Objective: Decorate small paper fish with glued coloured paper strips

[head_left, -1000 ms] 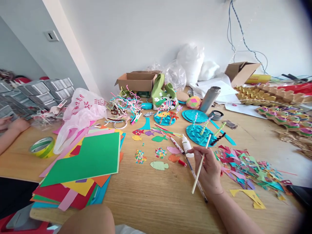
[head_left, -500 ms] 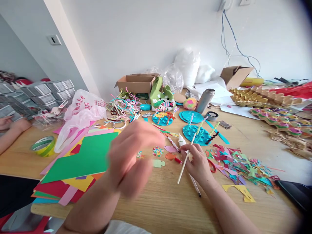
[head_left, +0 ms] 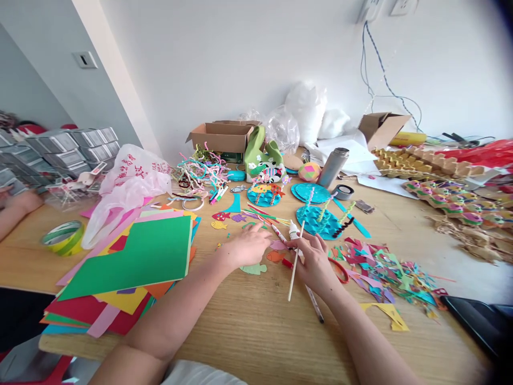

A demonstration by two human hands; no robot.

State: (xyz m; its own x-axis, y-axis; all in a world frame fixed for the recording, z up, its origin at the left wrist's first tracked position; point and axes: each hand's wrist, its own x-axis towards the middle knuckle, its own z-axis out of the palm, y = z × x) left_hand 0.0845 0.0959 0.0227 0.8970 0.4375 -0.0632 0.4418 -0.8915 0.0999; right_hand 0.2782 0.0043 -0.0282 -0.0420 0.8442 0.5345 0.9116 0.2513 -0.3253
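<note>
My right grip [head_left: 315, 262] pinches a white stick [head_left: 294, 274]; I can't tell what my left grip [head_left: 246, 247] holds, the pale green fish [head_left: 255, 269] beside it, toward the table's near edge.

The left forearm [head_left: 188, 300] is slanting forward and to the right, its elbow [head_left: 151, 348] bending near the bottom of the view, and the left hand [head_left: 245, 247] is reaching ahead with its back facing up and its fingers [head_left: 256, 231] extending, their undersides hidden. The right forearm [head_left: 360, 323] is angling in from the lower right, while the right hand [head_left: 316, 263] is bending inward in a pinching grip, near the left hand but apart from it.
</note>
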